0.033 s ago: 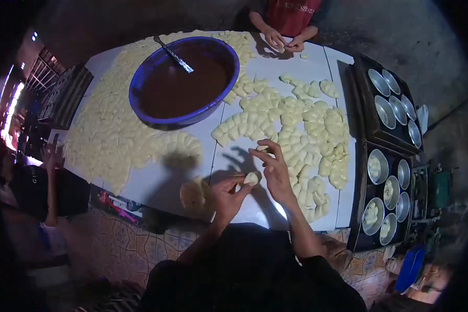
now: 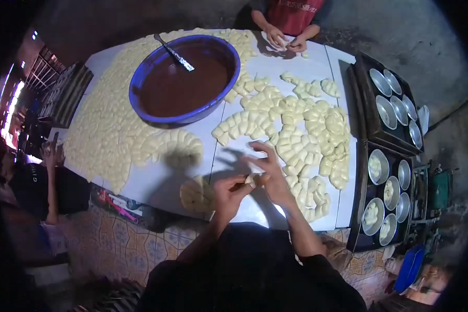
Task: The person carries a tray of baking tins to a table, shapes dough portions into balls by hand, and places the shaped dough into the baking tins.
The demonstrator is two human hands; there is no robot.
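A small pale piece of dough (image 2: pixel 250 180) is pinched between the thumb and fingers of my left hand (image 2: pixel 229 196), above the near edge of the white table (image 2: pixel 205 127). My right hand (image 2: pixel 275 182) is close on its right, thumb at the dough and the other fingers stretched apart. Whether the thumb presses on the dough I cannot tell. Shaped dough pieces (image 2: pixel 299 148) lie in curved rows just beyond and right of my hands. Left of them, a round clump of dough (image 2: pixel 196 194) sits in shadow by the edge.
A blue basin (image 2: pixel 213 110) of brown filling holds a spoon (image 2: pixel 177 56). Many dough pieces (image 2: pixel 106 125) cover the table's left. Across it, a person's hands (image 2: pixel 286 43) work dough; another person's arm (image 2: pixel 52 182) shows at left. Dark trays (image 2: pixel 363 112) with round metal tins (image 2: pixel 373 217) stand right.
My right hand has come down and left, bringing its thumb to the dough in my left hand. The hands of the person across have shifted slightly.
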